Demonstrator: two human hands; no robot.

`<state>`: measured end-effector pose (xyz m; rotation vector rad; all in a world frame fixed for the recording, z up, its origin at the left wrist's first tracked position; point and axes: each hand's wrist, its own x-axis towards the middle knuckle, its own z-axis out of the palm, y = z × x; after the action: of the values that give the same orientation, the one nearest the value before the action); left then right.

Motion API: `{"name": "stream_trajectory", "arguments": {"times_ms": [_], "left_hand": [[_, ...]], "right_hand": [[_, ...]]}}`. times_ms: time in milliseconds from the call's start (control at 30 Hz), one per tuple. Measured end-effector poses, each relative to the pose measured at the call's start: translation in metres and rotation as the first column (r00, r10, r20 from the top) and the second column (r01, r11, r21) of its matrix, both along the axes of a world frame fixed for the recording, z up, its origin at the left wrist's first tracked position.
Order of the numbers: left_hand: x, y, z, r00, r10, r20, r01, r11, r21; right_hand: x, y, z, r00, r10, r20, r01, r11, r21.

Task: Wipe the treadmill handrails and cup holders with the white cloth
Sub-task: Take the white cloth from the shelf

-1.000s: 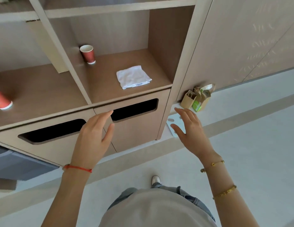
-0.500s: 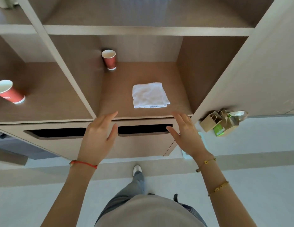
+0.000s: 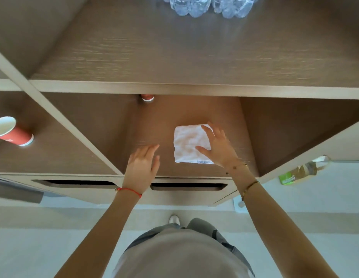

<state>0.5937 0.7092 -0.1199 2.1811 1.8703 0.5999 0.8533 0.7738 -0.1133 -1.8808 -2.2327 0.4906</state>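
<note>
White cloth (image 3: 187, 145), folded to a near square with no marked long axis, lies flat on the middle shelf (image 3: 154, 125) of a wooden shelving unit, its label edge toward the person. Nearest the viewer, both forearms reach up and forward over pale flooring (image 3: 54, 227). The right hand (image 3: 219, 148) is spread wide above the cloth's right side, thumb across the near part and fingertips over the far right corner (whether the skin touches the fabric cannot be told); nothing is gripped. The left hand (image 3: 141, 166), fingers straight and together, holds nothing and hovers just left of the cloth, apart from it. The right hand is thus the nearer, and a downward closing pinch would probably suffice to lift the cloth. Below the shelf edge run two drawer fronts with slot pulls (image 3: 187, 186). Farther in, a red paper cup (image 3: 147, 97) stands at the back of the same compartment; another red cup (image 3: 11, 131) occupies the left compartment. Clear plastic bottles (image 3: 206, 6) rest on the upper shelf. No treadmill is in view.
</note>
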Motion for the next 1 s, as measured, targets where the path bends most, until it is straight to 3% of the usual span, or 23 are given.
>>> {"name": "stream_trajectory", "arguments": {"times_ms": [200, 533, 800, 1000], "left_hand": [[0.011, 0.010, -0.020, 1.000, 0.013, -0.025, -0.015, 0.995, -0.094], [0.027, 0.005, -0.026, 0.996, 0.094, 0.014, -0.091, 0.985, -0.144], [0.031, -0.001, -0.008, 0.996, 0.072, 0.056, -0.068, 0.995, -0.074], [0.036, -0.014, 0.005, 0.998, -0.003, 0.066, 0.004, 1.000, -0.022]], "right_hand": [[-0.003, 0.025, -0.028, 0.997, -0.002, -0.081, -0.011, 0.988, -0.152], [-0.012, 0.012, -0.042, 0.982, 0.027, 0.185, -0.041, 0.996, 0.074], [-0.002, -0.007, -0.029, 0.998, -0.011, -0.057, 0.013, 1.000, 0.027], [0.017, -0.051, -0.014, 0.984, -0.088, -0.157, 0.116, 0.977, 0.179]]}}
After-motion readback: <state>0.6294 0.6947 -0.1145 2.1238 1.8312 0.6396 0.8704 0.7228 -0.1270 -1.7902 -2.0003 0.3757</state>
